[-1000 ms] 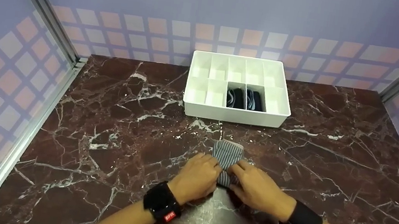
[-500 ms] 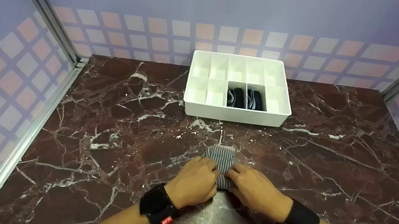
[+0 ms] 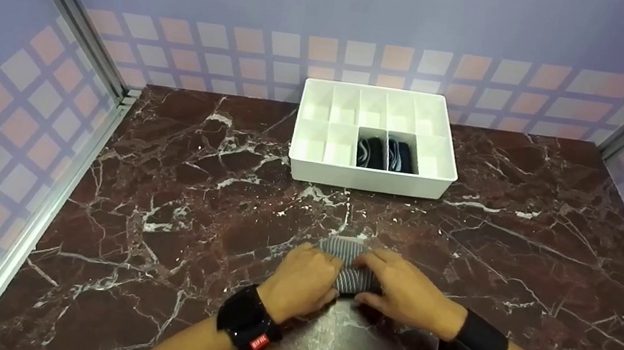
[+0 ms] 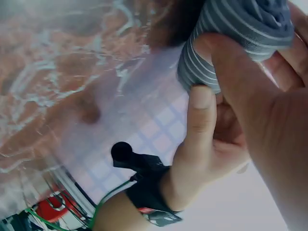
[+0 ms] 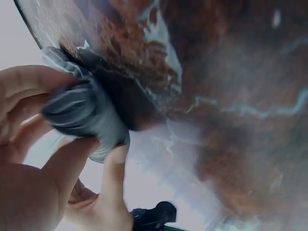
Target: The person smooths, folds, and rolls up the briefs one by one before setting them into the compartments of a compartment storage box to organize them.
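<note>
A grey sock with thin white stripes (image 3: 355, 281) is partly rolled up on the table, its flat end with a pale edge pointing away from me. My left hand (image 3: 304, 279) grips the roll's left side, and my right hand (image 3: 408, 290) grips its right side. In the left wrist view the striped roll (image 4: 231, 33) is thick, with bunched folds at its end and both thumbs pressed against it. The right wrist view shows the same roll (image 5: 86, 113) between fingers and thumb, somewhat blurred.
Behind the hands stands a white divided box (image 3: 371, 180). Two of its front compartments hold dark rolled fabric bundles (image 3: 372, 153) with lighter striped layers. Tiled-pattern walls enclose the dark red marbled table (image 3: 180, 302) at the back and sides.
The sock's flat part has become shorter and its far end has come nearer to me as the roll grew. Both hands stay at its sides; the right fingers have spread a little.
</note>
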Motion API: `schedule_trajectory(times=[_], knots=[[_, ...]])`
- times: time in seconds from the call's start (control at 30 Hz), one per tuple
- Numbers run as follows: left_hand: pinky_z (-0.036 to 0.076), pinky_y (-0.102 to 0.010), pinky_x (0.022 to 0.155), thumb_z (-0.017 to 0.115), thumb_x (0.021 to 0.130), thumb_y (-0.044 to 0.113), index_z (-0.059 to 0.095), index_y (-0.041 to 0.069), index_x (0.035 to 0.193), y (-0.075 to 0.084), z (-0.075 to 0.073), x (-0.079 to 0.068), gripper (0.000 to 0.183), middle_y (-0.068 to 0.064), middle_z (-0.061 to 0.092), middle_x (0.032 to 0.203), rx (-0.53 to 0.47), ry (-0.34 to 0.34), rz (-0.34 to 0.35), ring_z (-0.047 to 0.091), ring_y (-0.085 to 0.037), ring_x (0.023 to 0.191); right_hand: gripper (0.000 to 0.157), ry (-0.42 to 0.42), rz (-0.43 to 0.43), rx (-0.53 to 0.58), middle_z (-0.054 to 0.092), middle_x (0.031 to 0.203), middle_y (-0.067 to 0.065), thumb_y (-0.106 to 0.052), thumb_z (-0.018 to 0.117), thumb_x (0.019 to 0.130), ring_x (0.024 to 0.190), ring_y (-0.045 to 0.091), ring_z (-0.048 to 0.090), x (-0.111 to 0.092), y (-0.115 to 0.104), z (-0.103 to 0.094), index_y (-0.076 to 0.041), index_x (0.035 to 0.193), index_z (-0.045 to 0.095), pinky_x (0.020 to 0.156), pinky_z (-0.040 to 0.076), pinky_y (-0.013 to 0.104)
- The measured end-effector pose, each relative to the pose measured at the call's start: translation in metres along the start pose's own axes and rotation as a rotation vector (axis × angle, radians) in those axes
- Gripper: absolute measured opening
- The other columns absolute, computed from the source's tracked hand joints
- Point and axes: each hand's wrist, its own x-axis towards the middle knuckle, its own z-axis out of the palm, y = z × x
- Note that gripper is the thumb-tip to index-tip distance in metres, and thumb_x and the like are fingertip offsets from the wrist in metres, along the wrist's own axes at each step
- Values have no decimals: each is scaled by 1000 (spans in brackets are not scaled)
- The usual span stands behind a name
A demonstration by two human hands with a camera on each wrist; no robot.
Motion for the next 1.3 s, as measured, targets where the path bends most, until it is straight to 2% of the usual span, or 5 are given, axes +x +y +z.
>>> schedule_trajectory(times=[0.27, 0.53, 0.77, 1.03, 1.3], knots=[[43, -29, 73, 61, 83, 31, 66, 12, 100, 0, -1, 1, 26, -4, 64, 95, -6, -71, 1, 58, -17, 83, 45, 97, -112, -176, 59, 107, 6, -20, 82, 65, 96, 20, 57, -1, -5, 10, -11, 103, 59, 83, 49, 36], [42, -33, 81, 68, 77, 41, 66, 9, 99, -2, 2, 1, 39, -8, 53, 112, -7, -37, 11, 49, -21, 99, 31, 59, -83, -171, 61, 98, 3, -16, 74, 75, 91, 19, 60, 2, -4, 10, -9, 101, 61, 82, 51, 34], [41, -34, 80, 76, 65, 52, 57, 11, 114, 1, 7, 1, 66, -8, 62, 107, 116, 44, 53, 57, -21, 94, 28, -56, -13, -27, 64, 98, 3, -13, 71, 79, 87, 17, 62, 6, 1, 2, -8, 105, 61, 77, 52, 30], [42, -29, 68, 66, 76, 27, 61, 12, 90, 4, 9, 2, 21, -1, 64, 77, 172, 136, 42, 57, -16, 68, 30, -106, 58, 123, 63, 101, 0, -16, 67, 83, 90, 12, 60, 6, 7, -3, -9, 110, 58, 80, 50, 30], [44, -35, 79, 63, 74, 31, 64, 8, 90, -1, 10, 3, 28, -4, 64, 83, 37, 96, -37, 58, -18, 76, 50, 60, -86, -126, 52, 105, 3, -25, 80, 69, 93, 16, 51, 3, 1, 7, -9, 110, 56, 82, 49, 34]])
